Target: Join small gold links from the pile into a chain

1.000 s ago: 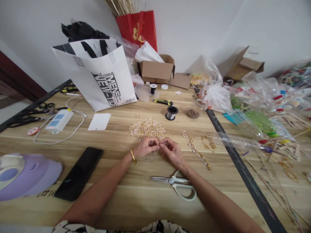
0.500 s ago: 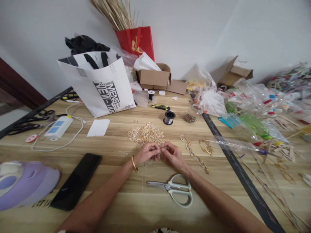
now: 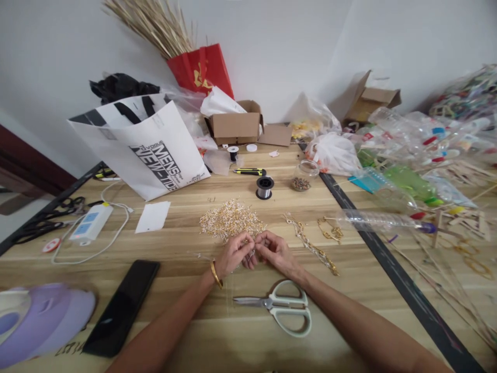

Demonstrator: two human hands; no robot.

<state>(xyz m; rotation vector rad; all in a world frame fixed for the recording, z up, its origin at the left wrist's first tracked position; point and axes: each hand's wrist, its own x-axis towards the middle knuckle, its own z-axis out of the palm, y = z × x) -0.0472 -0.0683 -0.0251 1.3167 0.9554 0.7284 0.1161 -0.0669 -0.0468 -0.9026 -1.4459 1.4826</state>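
Observation:
My left hand point(image 3: 236, 253), with a gold bangle point(image 3: 216, 274) at its wrist, is closed in a pinch. My right hand point(image 3: 276, 253) pinches too, its fingertips meeting the left ones. Between them is a thin strand of small silvery beads point(image 3: 251, 254), mostly hidden by the fingers. Just beyond the hands lies a loose pile of gold and clear beads point(image 3: 229, 217). Scissors point(image 3: 267, 302) with pale green handles lie below the hands, blades pointing left. Right of my right hand are a gold-and-silver beaded strand point(image 3: 310, 243) and a smaller gold one point(image 3: 330, 231).
Beyond the beads stand a wire spool point(image 3: 264, 188), a cutter knife point(image 3: 250, 171) and a jar of beads point(image 3: 302, 182). A black phone point(image 3: 122, 308) and a purple device point(image 3: 50, 321) lie left, under a white bag point(image 3: 143, 150). Plastic bottles point(image 3: 411, 186) crowd the right.
The view has tilted and shifted slightly. Both hands stay together at the fingertips, with the left fingers curled a little lower and the silvery beads now closer beneath the pinch.

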